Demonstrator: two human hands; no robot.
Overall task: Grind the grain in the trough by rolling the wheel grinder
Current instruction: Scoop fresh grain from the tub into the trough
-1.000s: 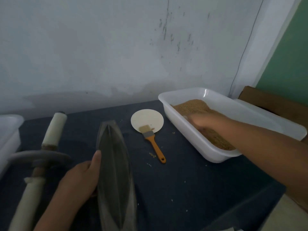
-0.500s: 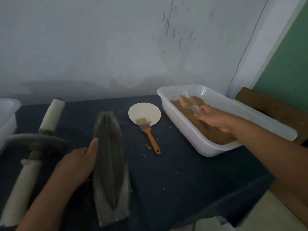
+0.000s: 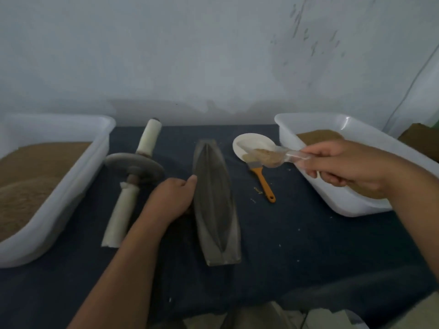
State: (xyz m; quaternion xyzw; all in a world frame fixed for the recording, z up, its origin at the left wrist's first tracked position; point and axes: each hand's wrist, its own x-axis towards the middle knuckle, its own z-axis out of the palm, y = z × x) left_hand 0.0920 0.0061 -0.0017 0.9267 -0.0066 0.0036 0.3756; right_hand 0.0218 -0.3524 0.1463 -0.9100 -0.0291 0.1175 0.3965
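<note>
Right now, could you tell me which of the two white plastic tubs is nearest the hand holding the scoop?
The right-side white plastic tub: the right hand, gripping the clear plastic scoop, overlaps its rim; the left-side tub sits apart.

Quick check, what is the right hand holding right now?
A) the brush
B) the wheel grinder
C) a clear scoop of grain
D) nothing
C: the right hand grips a clear scoop loaded with grain; the brush and grinder lie on the table, the left hand holds the trough.

Matt grey trough (image 3: 215, 203) — metal, clear glossy plastic scoop (image 3: 288, 157), dark cloth (image 3: 297, 233)
</note>
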